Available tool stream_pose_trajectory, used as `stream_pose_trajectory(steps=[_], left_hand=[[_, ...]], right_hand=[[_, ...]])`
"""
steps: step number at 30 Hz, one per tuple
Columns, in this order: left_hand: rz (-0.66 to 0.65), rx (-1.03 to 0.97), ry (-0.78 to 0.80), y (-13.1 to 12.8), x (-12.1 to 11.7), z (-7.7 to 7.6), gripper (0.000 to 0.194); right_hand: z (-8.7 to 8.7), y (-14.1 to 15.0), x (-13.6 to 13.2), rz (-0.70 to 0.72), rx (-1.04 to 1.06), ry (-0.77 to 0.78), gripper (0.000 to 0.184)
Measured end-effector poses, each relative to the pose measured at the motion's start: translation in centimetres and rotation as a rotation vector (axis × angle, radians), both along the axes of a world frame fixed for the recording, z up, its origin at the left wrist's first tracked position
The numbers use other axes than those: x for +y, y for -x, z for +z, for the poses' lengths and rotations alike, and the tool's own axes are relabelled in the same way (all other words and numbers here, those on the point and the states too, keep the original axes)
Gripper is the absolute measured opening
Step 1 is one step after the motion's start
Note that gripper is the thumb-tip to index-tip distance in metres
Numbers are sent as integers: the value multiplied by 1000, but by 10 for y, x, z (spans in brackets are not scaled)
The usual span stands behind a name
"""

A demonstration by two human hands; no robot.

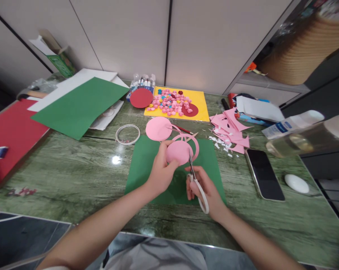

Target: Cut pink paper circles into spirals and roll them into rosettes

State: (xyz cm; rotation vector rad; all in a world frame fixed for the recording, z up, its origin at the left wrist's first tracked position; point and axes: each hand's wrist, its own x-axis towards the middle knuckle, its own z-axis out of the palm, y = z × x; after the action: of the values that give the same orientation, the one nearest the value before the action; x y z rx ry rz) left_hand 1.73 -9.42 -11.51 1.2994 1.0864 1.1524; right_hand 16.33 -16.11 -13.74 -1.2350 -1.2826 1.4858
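Between thumb and fingers, my left hand (163,168) grips a pink paper circle (178,153). My right hand (205,187) holds white-handled scissors (199,193), their blades at the circle's right edge. A thin pink ring of trimmed paper (196,144) curls off behind the circle. Just beyond lies another pink circle (158,128), at the far edge of a green paper sheet (147,172) beneath my hands. A red pencil (183,129) is partly covered by the pink strips.
Pink scraps (228,129) and white bits lie to the right, near a phone (265,174) and a computer mouse (296,183). Farther back, a yellow sheet (201,99) bears many small pink balls. A tape roll (127,134) and a large green sheet (85,105) are at left.
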Motion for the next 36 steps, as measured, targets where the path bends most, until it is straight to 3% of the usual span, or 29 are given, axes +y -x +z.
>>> stream_pose_trajectory(steps=[15,36], left_hand=[[35,-49,-56,1,4,2,32],[6,-15,1,-1,0,0,32]], right_hand=[[-3,0,1,-7,-8,25,28],[0,0,0,9,35,14,29]])
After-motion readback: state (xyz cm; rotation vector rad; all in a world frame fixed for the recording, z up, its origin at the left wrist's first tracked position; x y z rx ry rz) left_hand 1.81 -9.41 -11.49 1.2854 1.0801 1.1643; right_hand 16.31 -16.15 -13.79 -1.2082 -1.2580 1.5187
